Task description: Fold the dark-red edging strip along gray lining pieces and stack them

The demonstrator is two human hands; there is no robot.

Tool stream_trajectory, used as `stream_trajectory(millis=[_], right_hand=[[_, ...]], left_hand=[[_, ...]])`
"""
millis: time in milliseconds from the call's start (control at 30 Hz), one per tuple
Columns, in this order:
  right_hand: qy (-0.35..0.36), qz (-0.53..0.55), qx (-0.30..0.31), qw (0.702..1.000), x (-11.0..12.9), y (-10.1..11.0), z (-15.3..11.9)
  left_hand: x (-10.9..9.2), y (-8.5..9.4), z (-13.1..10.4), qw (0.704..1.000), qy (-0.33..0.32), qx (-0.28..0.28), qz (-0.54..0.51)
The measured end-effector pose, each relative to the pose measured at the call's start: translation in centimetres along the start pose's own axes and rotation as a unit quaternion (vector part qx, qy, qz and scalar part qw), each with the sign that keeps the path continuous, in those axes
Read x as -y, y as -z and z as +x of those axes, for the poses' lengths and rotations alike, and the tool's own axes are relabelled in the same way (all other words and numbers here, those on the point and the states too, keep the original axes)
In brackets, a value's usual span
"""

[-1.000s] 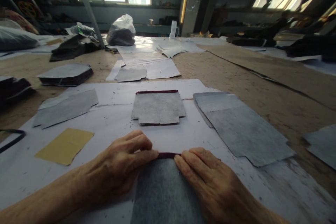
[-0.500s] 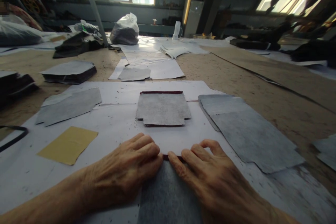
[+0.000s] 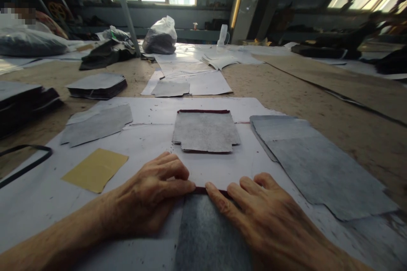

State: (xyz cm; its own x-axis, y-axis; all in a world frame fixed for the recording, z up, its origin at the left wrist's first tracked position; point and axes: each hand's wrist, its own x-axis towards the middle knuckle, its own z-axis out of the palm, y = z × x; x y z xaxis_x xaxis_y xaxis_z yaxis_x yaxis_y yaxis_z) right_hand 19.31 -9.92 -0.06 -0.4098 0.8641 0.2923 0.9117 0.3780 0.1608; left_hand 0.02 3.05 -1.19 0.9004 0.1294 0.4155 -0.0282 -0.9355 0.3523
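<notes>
A grey backed piece of material (image 3: 208,224) lies flat before me, its far edge turned over in a narrow dark red strip (image 3: 201,190). At the strip's left end, my left hand (image 3: 152,194) has its fingers curled in, with the thumb pressed on the fold. My right hand (image 3: 263,211) rests over the piece's right side, fingers stretched out, the index fingertip on the red strip. Just beyond both hands lies a grey notched piece (image 3: 206,132) with a similar dark red far edge. Part of the near piece is hidden under my right hand.
White paper (image 3: 149,144) covers the work surface. To the left are a yellow card (image 3: 95,170), a grey piece (image 3: 98,125) and a black strap (image 3: 28,165). Larger grey sheets (image 3: 314,161) lie right. Stacked pieces (image 3: 97,85) and a filled plastic bag (image 3: 160,36) stand farther back.
My left hand has shifted a little left, its fingers lifting off from the fold while the thumb stays on it. The right hand still presses the strip. The whole view has swung slightly left.
</notes>
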Motion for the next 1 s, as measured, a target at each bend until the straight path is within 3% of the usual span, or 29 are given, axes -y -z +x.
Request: stream_trajectory(millis=[300, 467, 800, 1000], right_hand=[[0.024, -0.042, -0.053, 0.997, 0.3, 0.5, 0.8], [0.039, -0.039, -0.047, 0.997, 0.0, 0.8, 1.3], [0.071, -0.117, -0.055, 0.989, 0.4, 0.2, 1.0], [0.071, -0.085, -0.050, 0.993, 0.1, 0.3, 1.7]], left_hand=[[-1.0, 0.8, -0.6, 0.999, 0.016, -0.008, 0.028], [-2.7, 1.2, -1.3, 0.996, 0.050, 0.070, -0.003], [-2.7, 0.8, -1.3, 0.997, 0.060, 0.046, -0.012], [-2.8, 0.5, -1.5, 0.997, 0.066, 0.043, -0.003]])
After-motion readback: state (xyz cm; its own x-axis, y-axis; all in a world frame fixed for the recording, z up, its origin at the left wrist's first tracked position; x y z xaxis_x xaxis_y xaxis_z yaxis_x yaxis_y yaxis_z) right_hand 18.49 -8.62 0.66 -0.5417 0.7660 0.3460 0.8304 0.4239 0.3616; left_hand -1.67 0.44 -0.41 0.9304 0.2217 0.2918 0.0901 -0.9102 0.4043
